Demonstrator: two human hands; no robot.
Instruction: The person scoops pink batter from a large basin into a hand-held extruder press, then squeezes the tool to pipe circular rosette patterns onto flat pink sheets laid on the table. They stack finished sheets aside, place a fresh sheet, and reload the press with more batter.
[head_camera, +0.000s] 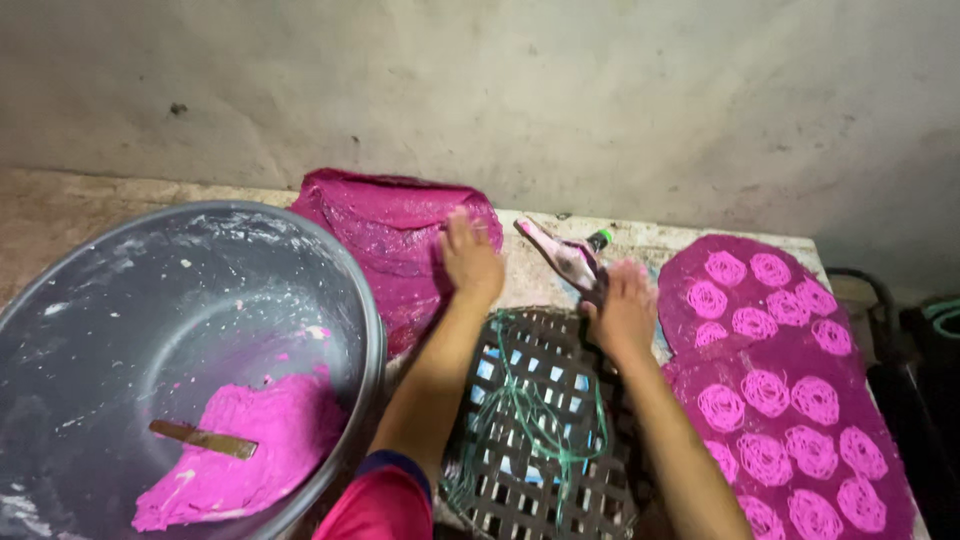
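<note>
My left hand (470, 258) rests palm down on a stack of magenta round mats (390, 240) lying against the wall. My right hand (622, 305) grips a pink-smeared piping bag (562, 255) with a green-tipped end, held just left of two magenta mats. The nearer round mat (790, 440) and the farther one (765, 290) are both covered with several pale pink spiral coils. Between my forearms lies a dark lattice rack (540, 430) tangled with green string.
A big grey metal basin (120, 310) at the left holds a lump of bright pink dough (250, 440) and a flat wooden stick (203, 438). A stained grey wall runs along the back. Dark objects sit at the far right edge.
</note>
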